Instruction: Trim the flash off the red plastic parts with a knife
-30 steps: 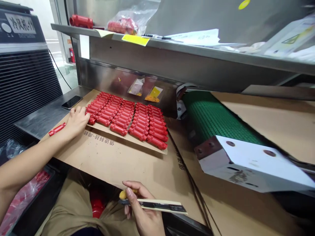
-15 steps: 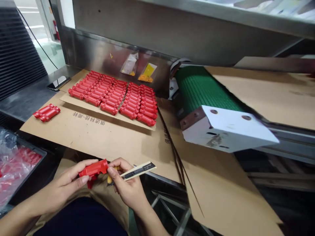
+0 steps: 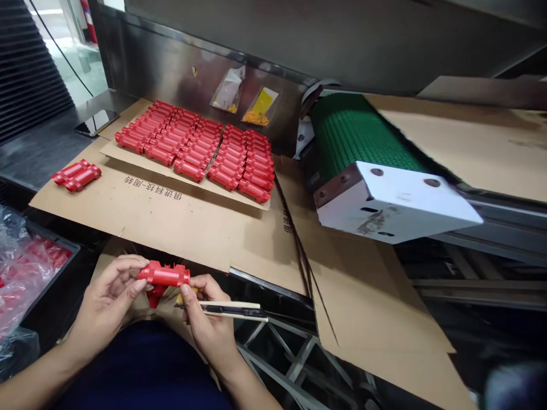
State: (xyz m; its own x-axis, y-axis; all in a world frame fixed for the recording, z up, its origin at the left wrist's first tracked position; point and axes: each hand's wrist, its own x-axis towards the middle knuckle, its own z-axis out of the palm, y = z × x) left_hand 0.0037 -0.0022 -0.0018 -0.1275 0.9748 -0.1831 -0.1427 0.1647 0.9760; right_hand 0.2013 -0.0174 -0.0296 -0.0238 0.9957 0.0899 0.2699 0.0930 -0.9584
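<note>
In my left hand, fingers and thumb grip one end of a red plastic tube-like part, held almost level with its notched side up. My right hand pinches around the part's other end, thumb and forefinger touching it. That same hand also holds a cutter knife, its pale and black handle sticking out to the right. Something yellow shows at the right fingers; what it is I cannot make out. Below the held part, another red piece is partly hidden.
Rows of red parts lie on a cardboard sheet; two more sit at left. A phone, two small bags and a green conveyor with a white end bracket stand beyond. A bin holds bagged red parts.
The red part has turned in my hands from tilted to nearly level, its notched side now up. The knife handle has swung from pointing up-right to slightly down-right. The view has shifted a little.
</note>
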